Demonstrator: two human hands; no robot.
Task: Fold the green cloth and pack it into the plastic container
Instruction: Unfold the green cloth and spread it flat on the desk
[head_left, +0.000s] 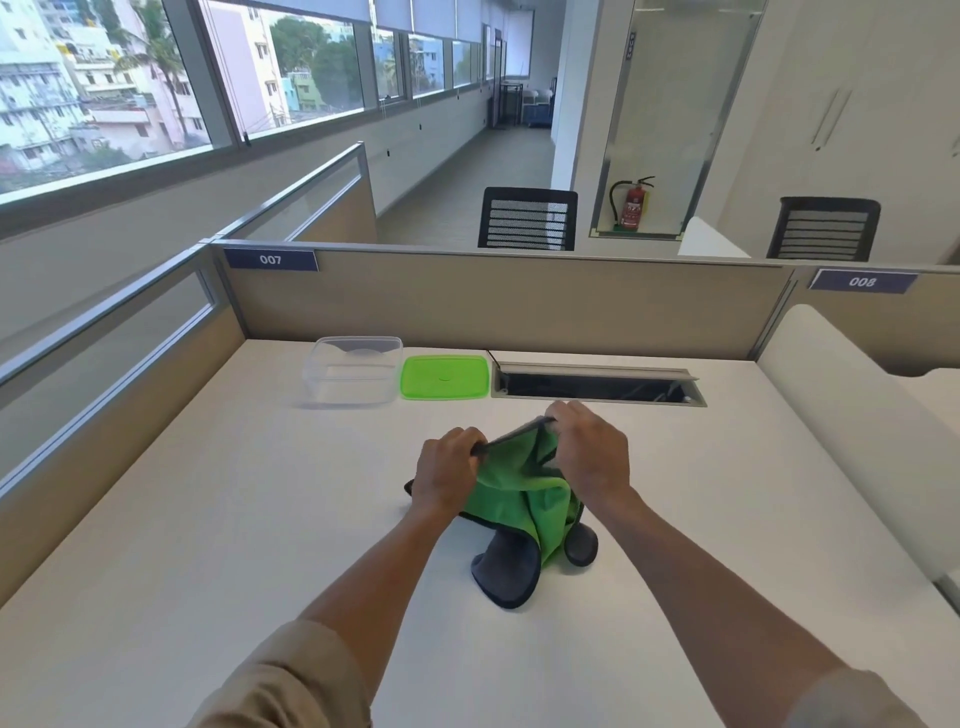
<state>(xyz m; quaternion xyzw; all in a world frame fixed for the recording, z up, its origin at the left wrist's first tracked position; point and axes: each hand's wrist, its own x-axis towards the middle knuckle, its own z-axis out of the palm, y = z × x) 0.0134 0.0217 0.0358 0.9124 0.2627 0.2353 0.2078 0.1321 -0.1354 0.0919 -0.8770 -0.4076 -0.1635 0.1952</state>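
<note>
**Cloth lifted over the desk**

A white desk (208, 519) with beige partitions, windows at left. At the back stand a clear container (353, 370), then a green lid (444, 377), then a cable tray (597, 385). The left hand (448, 474) and right hand (592, 453) each pinch the top edge of the cloth (519, 499), which droops onto the desk. Fingertips are hidden.

Bright, even daylight enters through the windows (182, 78) along the left and spreads across the white desk (208, 519), which looks slightly washed out near its far edge. Shadows are soft and faint, a pale one beside the clear plastic container (353, 370). The wide lens bends the straight partition (498, 296) lines near the frame edges. The whole view is mildly soft, with no glare.
</note>
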